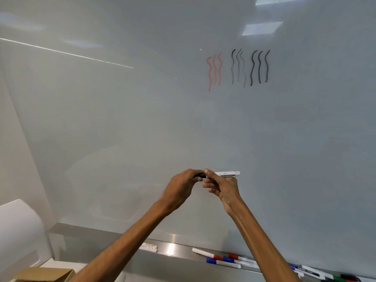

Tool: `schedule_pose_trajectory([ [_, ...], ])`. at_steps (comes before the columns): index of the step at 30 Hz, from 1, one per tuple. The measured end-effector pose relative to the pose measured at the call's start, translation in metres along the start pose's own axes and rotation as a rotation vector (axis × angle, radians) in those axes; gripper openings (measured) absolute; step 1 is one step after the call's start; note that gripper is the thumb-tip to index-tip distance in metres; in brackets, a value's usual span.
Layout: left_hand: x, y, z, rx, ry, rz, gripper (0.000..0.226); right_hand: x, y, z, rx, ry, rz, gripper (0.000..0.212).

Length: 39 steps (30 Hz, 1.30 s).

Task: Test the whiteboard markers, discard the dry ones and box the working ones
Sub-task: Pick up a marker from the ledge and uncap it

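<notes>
Cardboard box (pixel 43 274) low left, spare markers (pixel 222 259) on tray (pixel 175 248). Marker (pixel 227 174) is held level, axis left-right, before the whiteboard (pixel 142 119). Left hand (pixel 181 188) curls round black cap (pixel 200 175); right hand (pixel 223 188) pinches the white barrel, tail pointing right. Cap likely moves along that axis, leftward.

Even, diffuse indoor light, moderately bright, rectangular ceiling-light reflections (pixel 262 28) on the whiteboard (pixel 122 119) high above the right hand (pixel 221 187), specular glare on the metal tray (pixel 171 248) below the left hand (pixel 180 188), soft overall focus, wide-angle bowing at edges, tray markers (pixel 223 259) slightly blurred.

Head camera faces the whiteboard (pixel 126 123) from close.
</notes>
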<state>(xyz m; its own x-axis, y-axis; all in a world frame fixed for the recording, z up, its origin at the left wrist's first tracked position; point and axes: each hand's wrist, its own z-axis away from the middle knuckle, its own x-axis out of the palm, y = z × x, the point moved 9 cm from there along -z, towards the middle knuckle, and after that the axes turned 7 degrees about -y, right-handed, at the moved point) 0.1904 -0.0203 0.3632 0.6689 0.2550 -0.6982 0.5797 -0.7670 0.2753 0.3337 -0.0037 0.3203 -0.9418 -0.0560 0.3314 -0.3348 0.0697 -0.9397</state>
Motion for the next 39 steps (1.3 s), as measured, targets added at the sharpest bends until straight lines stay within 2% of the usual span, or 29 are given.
schedule_pose_trajectory([
  [6,0.009,-0.014,0.009,0.009,-0.009,-0.02,0.027,0.001,0.018,-0.004,0.032,0.042,0.003,0.026],
  [11,0.019,-0.042,0.03,-0.083,-0.044,0.015,0.028,0.014,0.036,-0.008,0.036,0.007,0.075,0.021],
  [16,0.023,-0.089,0.06,-0.163,-0.107,-0.087,0.034,0.02,0.087,-0.013,0.153,0.014,0.115,0.025],
  [20,0.016,-0.133,0.083,-0.29,-0.158,-0.11,0.028,0.014,0.119,-0.026,0.22,0.06,0.115,0.024],
  [26,0.024,-0.192,0.117,-0.401,-0.278,-0.13,0.024,0.037,0.177,-0.046,0.319,0.02,0.135,0.019],
  [39,0.038,-0.314,0.216,-0.705,-0.351,-0.092,0.024,0.087,0.323,-0.075,0.595,-0.064,0.241,0.017],
])
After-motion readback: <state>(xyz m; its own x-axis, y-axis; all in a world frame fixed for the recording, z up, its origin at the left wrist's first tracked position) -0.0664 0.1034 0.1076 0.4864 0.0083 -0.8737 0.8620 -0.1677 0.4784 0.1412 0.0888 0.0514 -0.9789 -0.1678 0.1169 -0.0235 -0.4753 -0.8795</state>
